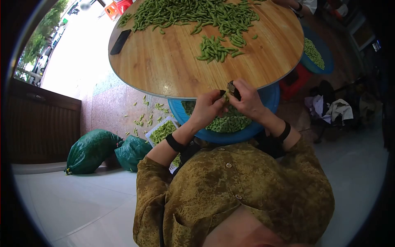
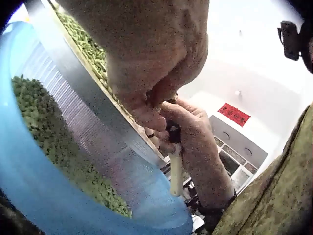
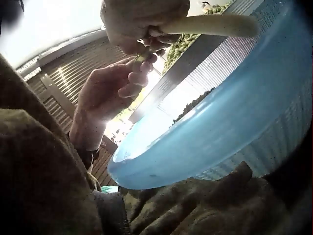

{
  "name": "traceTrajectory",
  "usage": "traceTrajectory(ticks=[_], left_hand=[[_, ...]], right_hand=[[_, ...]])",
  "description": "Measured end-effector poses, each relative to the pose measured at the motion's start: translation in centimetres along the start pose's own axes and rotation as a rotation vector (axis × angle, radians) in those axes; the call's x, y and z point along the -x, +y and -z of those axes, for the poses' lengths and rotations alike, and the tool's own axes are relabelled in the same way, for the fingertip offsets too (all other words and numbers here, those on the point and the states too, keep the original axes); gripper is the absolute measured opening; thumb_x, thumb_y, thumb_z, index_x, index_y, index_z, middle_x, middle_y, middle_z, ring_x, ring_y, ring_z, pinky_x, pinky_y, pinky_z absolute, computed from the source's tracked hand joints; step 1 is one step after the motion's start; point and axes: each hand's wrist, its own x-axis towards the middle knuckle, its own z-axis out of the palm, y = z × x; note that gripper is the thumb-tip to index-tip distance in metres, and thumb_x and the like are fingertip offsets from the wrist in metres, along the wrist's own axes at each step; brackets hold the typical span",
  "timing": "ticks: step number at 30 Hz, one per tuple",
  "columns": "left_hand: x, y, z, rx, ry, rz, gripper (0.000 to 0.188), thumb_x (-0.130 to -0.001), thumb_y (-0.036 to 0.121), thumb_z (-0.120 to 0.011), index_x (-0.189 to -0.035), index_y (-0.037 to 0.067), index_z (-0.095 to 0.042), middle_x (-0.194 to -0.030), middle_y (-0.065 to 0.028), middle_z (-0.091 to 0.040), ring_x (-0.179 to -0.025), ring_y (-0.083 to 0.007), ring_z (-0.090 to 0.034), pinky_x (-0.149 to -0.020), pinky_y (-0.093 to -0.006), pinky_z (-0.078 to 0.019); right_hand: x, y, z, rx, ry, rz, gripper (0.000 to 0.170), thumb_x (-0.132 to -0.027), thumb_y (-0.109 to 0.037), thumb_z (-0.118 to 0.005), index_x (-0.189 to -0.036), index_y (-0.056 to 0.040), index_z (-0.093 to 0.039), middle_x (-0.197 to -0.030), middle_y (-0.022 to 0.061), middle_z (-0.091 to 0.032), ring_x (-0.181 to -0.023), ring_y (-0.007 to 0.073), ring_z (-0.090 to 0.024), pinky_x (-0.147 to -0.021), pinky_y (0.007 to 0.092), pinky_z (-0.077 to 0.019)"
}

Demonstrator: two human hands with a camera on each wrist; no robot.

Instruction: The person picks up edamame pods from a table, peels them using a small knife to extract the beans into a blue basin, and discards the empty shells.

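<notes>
Both hands meet above the blue basin (image 1: 269,99), by the round table's near edge. The left hand (image 1: 207,108) pinches a small green pod (image 3: 142,58) between curled thumb and fingers. Close against it, the right hand (image 1: 247,101) has its fingers curled round a tool with a pale, rod-like handle (image 3: 215,25), which also hangs below that hand in the left wrist view (image 2: 176,174). Dark pieces (image 1: 231,86) show at the fingertips; whether they are finger covers or part of the tool, I cannot tell. Shelled green beans (image 1: 228,124) lie in the basin below.
Green pods heap on the wooden table (image 1: 164,61), with a small pile (image 1: 214,50) nearer and a black phone-like object (image 1: 120,42) at left. A pod-filled basket (image 1: 162,132), scattered pods and green sacks (image 1: 94,151) stand left. Another basin (image 1: 323,53) of beans is at right.
</notes>
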Motion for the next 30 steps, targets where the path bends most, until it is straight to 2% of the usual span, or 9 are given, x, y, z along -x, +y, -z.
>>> traceTrajectory(ticks=[3,10,12,20,21,23,25,28,30], left_hand=[[0.1,-0.6,-0.2,-0.058,0.007,-0.026,0.016,-0.095,0.011,-0.05,-0.096,-0.003,-0.059,-0.074,-0.0057,-0.063,-0.06,-0.0103,-0.059,-0.051,-0.023,-0.0481],[0.3,-0.9,-0.2,-0.056,-0.024,0.048,0.018,-0.094,0.007,-0.049,-0.104,-0.004,-0.059,-0.076,-0.006,-0.063,-0.063,-0.0115,-0.062,-0.053,-0.0238,-0.0498],[0.6,-0.9,-0.5,-0.046,-0.002,0.046,0.019,-0.094,0.007,-0.049,-0.106,-0.004,-0.058,-0.077,-0.0061,-0.063,-0.063,-0.0115,-0.061,-0.053,-0.0238,-0.0497],[0.6,-1.6,0.0,-0.019,0.028,-0.005,0.02,-0.093,0.005,-0.049,-0.109,-0.005,-0.056,-0.076,-0.0055,-0.063,-0.064,-0.0109,-0.061,-0.055,-0.0239,-0.0499],[0.6,-1.7,-0.1,-0.123,0.024,-0.046,0.018,-0.093,0.004,-0.048,-0.108,-0.004,-0.056,-0.076,-0.0054,-0.063,-0.064,-0.0108,-0.061,-0.056,-0.024,-0.0497],[0.5,-1.7,-0.4,-0.235,0.019,-0.092,0.017,-0.093,0.003,-0.048,-0.106,-0.004,-0.055,-0.075,-0.0052,-0.062,-0.064,-0.0107,-0.06,-0.056,-0.0241,-0.0496],[0.7,-2.1,-0.8,-0.239,0.099,-0.181,0.007,-0.088,0.003,-0.051,-0.092,-0.003,-0.054,-0.067,-0.0097,-0.061,-0.059,-0.0153,-0.062,-0.053,-0.0288,-0.0484],[0.5,-2.3,-0.7,-0.343,0.152,-0.229,0.01,-0.084,0.002,-0.052,-0.092,-0.002,-0.055,-0.064,-0.0114,-0.06,-0.057,-0.0177,-0.062,-0.052,-0.0305,-0.0487],[0.4,-2.4,-1.0,-0.221,0.19,-0.164,0.015,-0.08,0.003,-0.051,-0.093,-0.001,-0.058,-0.063,-0.0127,-0.06,-0.056,-0.0201,-0.062,-0.052,-0.0323,-0.0477]], right_hand=[[0.1,-0.1,-0.1,0.066,-0.032,0.051,0.025,-0.072,-0.007,-0.063,-0.092,0.0004,-0.05,-0.084,0.0172,-0.05,-0.075,0.0387,-0.055,-0.062,0.0435,-0.0454],[0.5,0.3,-0.5,0.147,-0.098,0.002,0.025,-0.072,-0.011,-0.06,-0.09,0.0018,-0.049,-0.084,0.019,-0.051,-0.076,0.0396,-0.055,-0.061,0.0444,-0.0455],[0.4,0.6,-0.4,0.123,-0.151,-0.129,0.024,-0.072,-0.013,-0.059,-0.089,0.0017,-0.049,-0.085,0.0196,-0.052,-0.076,0.0395,-0.056,-0.061,0.0452,-0.0457],[0.5,-0.4,0.5,0.024,-0.056,-0.011,0.032,-0.073,-0.014,-0.068,-0.095,0.0002,-0.051,-0.086,0.0177,-0.053,-0.077,0.0385,-0.056,-0.063,0.0429,-0.0458],[0.6,-0.5,0.3,0.046,-0.068,-0.026,0.037,-0.071,-0.013,-0.072,-0.098,0.0009,-0.051,-0.086,0.018,-0.053,-0.076,0.0379,-0.056,-0.063,0.0409,-0.0452],[0.4,-0.5,0.4,0.036,-0.123,-0.065,0.034,-0.073,-0.015,-0.069,-0.097,-0.0001,-0.051,-0.086,0.0181,-0.054,-0.077,0.0389,-0.057,-0.063,0.0431,-0.0458],[0.3,-0.6,0.2,0.019,-0.179,-0.093,0.031,-0.074,-0.017,-0.066,-0.095,-0.001,-0.05,-0.087,0.0182,-0.054,-0.079,0.0398,-0.057,-0.064,0.0452,-0.0464],[0.6,-0.6,-0.2,0.053,-0.165,-0.007,0.031,-0.073,-0.015,-0.065,-0.095,-0.0013,-0.05,-0.087,0.0195,-0.054,-0.078,0.0409,-0.057,-0.064,0.0461,-0.0462],[0.6,-0.5,-0.1,0.066,-0.18,-0.091,0.029,-0.072,-0.014,-0.064,-0.094,-0.0014,-0.048,-0.086,0.0201,-0.054,-0.078,0.0418,-0.056,-0.064,0.047,-0.0458]])
